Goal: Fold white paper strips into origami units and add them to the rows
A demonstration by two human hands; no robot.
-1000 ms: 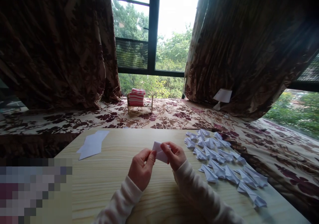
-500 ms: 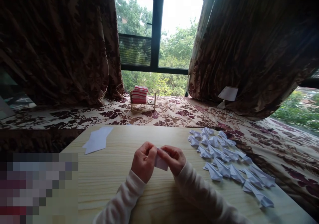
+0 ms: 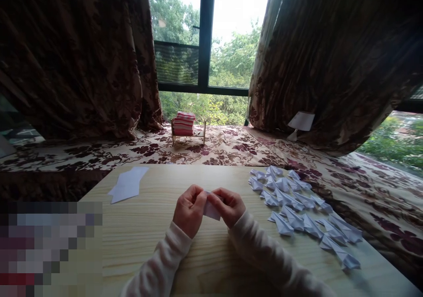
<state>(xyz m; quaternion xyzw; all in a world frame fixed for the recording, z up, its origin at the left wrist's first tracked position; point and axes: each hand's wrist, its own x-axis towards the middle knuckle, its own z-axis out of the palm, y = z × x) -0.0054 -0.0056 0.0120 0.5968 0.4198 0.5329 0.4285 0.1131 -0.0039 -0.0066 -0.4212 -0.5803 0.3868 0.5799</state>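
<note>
A small piece of white paper [image 3: 212,212] is pinched between my two hands above the middle of the wooden table. My left hand [image 3: 190,209] grips its upper left part, thumb and fingers pressed together. From the other side my right hand [image 3: 229,205] pinches the upper right part, its thumb close to the left one. The lower part of the paper hangs between the hands; its top folds are mostly hidden by my fingers. Right of my hands lie several folded white paper pieces [image 3: 295,219] with pointed ends.
Flat white paper sheets [image 3: 128,185] lie at the table's [image 3: 158,261] far left. Behind it, a flowered cloth covers a ledge with a small rack [image 3: 188,135] of striped folded cloths [image 3: 184,124] and a white lamp [image 3: 301,121]. The lower left corner is pixelated.
Both hands keep hold of the paper, with only slight finger movement. The whole view has shifted a little; the other papers lie as before.
</note>
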